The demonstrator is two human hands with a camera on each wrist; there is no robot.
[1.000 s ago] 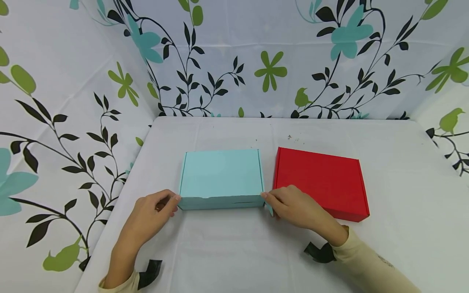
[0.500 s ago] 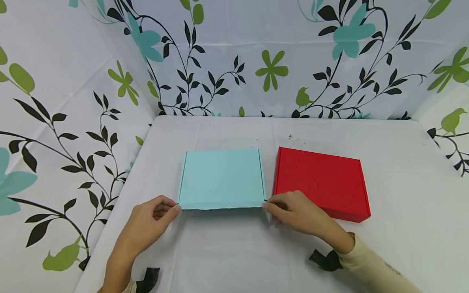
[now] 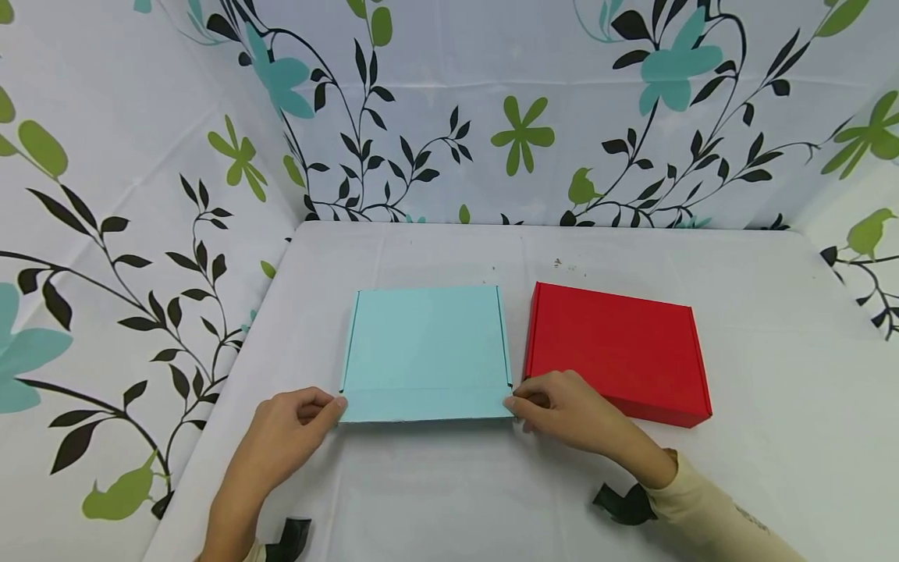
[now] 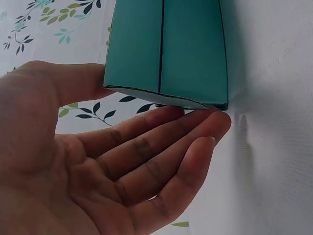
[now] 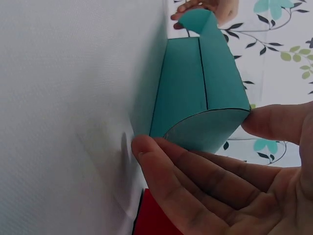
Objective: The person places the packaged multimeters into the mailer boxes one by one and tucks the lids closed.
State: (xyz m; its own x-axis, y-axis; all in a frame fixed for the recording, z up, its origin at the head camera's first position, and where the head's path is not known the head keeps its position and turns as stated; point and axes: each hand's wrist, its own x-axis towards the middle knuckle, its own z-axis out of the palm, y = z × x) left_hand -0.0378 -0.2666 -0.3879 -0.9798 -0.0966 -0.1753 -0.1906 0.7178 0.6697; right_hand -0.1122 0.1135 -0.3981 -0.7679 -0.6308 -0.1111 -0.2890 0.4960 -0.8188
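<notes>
A light blue cardboard box lies on the white-covered table, its front flap swung out toward the near side. At the flap's left corner my left hand holds on with the thumb. In the left wrist view, the fingers reach under the box end. My right hand grips the flap's right corner the same way; the right wrist view shows its thumb on the flap edge beside a rounded side tab. The inside of the box is hidden.
Close by on the right lies a red box, slightly turned, with my right hand over its near left corner. Leaf-patterned cloth hangs behind and to the left. Small dark specks mark the table cover toward the back.
The blue box's front flap has swung up and outward from standing against the front. Both hands have moved slightly nearer with its corners. The red box stays put.
</notes>
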